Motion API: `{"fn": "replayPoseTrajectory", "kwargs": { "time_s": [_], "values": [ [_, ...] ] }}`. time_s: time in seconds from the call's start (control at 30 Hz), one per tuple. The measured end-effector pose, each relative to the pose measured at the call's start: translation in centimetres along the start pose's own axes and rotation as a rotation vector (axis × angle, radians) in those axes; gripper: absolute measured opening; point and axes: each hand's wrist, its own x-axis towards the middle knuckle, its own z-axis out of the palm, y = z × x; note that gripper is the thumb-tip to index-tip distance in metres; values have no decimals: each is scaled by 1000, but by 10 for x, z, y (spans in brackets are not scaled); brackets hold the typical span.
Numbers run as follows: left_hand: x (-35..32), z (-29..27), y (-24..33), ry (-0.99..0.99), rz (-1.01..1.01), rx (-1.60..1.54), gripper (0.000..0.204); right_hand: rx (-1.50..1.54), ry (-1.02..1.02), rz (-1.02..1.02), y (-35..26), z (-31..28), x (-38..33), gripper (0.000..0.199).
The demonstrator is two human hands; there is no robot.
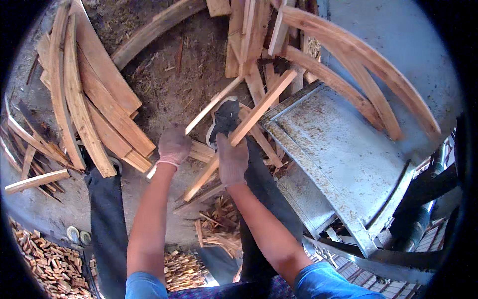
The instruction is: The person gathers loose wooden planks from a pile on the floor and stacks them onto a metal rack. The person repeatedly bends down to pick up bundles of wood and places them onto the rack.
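Note:
My left hand (174, 144), in a pale pinkish glove, is closed around a thin wooden strip (213, 105) that slants up to the right. My right hand (233, 162), gloved alike, grips a thicker wooden slat (264, 108); its lower end shows below the hand. Both pieces run roughly parallel, one on each side of my dark shoe (226, 117). More wood pieces lie under and beside my right hand, partly hidden by it.
Long curved boards (82, 94) are stacked at the left. Other boards (249, 37) pile up at the top. A metal machine table (343, 149) with curved pieces (368, 55) above it stands at the right. Small wood blocks (50, 261) heap at the lower left.

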Motion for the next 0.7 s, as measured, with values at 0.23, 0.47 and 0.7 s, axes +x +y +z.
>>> {"fn": "replayPoseTrajectory", "kwargs": {
  "time_s": [0.23,0.47,0.7],
  "values": [
    [-43,-55,3,-423,-8,-203,35,-133,-79,21,0,-34,-32,66],
    [-163,-68,32,-331,-118,-663,42,-96,-210,-131,-51,-32,-87,59],
    [-177,-165,25,82,-335,-728,50,-54,-517,-302,-159,38,-124,69]
  ]
}}
